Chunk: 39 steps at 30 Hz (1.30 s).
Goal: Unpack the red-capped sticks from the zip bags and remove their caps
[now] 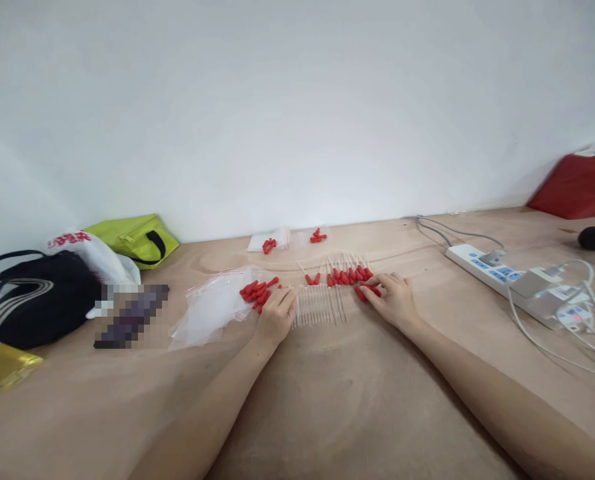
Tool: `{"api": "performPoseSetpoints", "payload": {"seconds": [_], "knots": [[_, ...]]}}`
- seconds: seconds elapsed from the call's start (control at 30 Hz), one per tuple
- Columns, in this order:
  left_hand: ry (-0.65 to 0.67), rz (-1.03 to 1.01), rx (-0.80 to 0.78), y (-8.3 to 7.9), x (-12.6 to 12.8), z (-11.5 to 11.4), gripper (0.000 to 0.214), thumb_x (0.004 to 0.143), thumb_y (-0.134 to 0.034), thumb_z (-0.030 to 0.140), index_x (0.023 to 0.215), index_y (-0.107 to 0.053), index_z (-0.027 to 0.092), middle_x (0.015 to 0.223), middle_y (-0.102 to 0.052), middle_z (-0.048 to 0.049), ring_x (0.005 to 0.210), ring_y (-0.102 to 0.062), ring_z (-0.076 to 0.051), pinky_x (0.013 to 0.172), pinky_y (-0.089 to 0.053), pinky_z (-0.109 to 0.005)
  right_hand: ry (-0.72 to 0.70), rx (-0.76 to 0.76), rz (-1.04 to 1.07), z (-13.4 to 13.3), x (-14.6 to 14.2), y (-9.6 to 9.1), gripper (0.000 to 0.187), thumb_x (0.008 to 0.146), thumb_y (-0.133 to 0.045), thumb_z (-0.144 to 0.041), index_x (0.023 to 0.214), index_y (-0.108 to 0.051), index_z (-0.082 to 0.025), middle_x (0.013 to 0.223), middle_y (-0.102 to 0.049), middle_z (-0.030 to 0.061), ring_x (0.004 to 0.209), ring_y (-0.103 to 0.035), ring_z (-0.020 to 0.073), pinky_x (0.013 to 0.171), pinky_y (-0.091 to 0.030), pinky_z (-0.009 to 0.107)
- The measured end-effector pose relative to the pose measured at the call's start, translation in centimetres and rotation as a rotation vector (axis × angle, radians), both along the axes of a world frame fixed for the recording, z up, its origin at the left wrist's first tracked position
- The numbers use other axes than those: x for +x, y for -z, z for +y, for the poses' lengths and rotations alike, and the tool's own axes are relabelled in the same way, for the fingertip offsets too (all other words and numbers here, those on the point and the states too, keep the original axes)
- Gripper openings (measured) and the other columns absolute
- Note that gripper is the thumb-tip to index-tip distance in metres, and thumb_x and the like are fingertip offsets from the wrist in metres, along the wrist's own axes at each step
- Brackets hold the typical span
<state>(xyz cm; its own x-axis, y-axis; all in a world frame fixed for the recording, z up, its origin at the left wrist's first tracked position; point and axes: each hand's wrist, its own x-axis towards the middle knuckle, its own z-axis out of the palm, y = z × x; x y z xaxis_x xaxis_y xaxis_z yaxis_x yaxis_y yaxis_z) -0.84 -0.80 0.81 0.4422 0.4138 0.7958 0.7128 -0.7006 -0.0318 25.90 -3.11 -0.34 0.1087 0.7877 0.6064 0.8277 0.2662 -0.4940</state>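
A row of thin clear tubes (317, 307) lies side by side on the table in front of me. At its left end is my left hand (276, 315), fingers pressed together; whatever they hold is too small to make out. My right hand (393, 299) is closed, thumb and fingers around a red rubber bulb (376, 291), with more red beside it. Behind the row, several red bulbs (347, 275) lie together, with thin sticks or tubes reaching away from them. A loose pile of red bulbs (257, 291) is just left of my left hand.
Clear zip bags (212, 308) lie on the left. Small bags with red bulbs (269, 245) are near the wall. A power strip (487, 267) with cables stands right. A black bag (42, 300), yellow-green bag (132, 239), blurred flat object (132, 317) and red bag (575, 187) are around.
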Motion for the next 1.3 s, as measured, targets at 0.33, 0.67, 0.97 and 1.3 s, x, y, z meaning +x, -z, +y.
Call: {"api": "performPoseSetpoints", "payload": {"seconds": [0.33,0.67,0.97,1.3], "knots": [[0.189,0.092,-0.208,0.2,0.0,-1.2,0.015,0.079,-0.052,0.022,0.091,-0.059,0.015,0.086,-0.061,-0.0076,0.079,-0.058,-0.017,0.072,-0.052,-0.031,0.073,-0.085,-0.163,0.0,-0.4,0.3,0.025,0.072,-0.054,-0.047,0.069,-0.064,-0.025,0.078,-0.065,0.0018,0.078,-0.048,0.0195,0.07,-0.02,0.032],[0.222,0.273,-0.416,-1.1,-0.6,-1.7,0.041,0.076,-0.057,0.038,0.112,-0.055,0.02,0.117,-0.056,-0.0101,0.115,-0.046,-0.026,0.095,-0.04,-0.046,0.1,-0.001,-0.172,0.5,-1.7,-0.8,0.026,0.079,-0.05,-0.041,0.067,-0.064,-0.022,0.073,-0.063,0.0032,0.075,-0.047,0.0181,0.072,-0.021,0.034],[0.147,0.271,-0.413,-0.8,-1.0,-1.4,0.029,0.078,-0.054,0.035,0.103,-0.061,0.021,0.111,-0.06,-0.0082,0.113,-0.048,-0.025,0.099,-0.033,-0.051,0.095,-0.175,-0.307,3.7,-8.2,-2.6,0.03,0.081,-0.043,-0.033,0.07,-0.068,-0.019,0.078,-0.064,0.0109,0.085,-0.05,0.0252,0.077,-0.023,0.042],[0.152,0.223,-0.427,-0.9,-1.3,-1.7,0.028,0.076,-0.055,0.027,0.103,-0.06,0.021,0.108,-0.061,-0.0069,0.112,-0.049,-0.026,0.098,-0.033,-0.052,0.191,-0.582,-0.255,7.7,-11.0,-4.0,0.024,0.073,-0.053,-0.029,0.073,-0.067,-0.01,0.075,-0.066,0.0186,0.073,-0.058,0.0292,0.077,-0.025,0.048]]}}
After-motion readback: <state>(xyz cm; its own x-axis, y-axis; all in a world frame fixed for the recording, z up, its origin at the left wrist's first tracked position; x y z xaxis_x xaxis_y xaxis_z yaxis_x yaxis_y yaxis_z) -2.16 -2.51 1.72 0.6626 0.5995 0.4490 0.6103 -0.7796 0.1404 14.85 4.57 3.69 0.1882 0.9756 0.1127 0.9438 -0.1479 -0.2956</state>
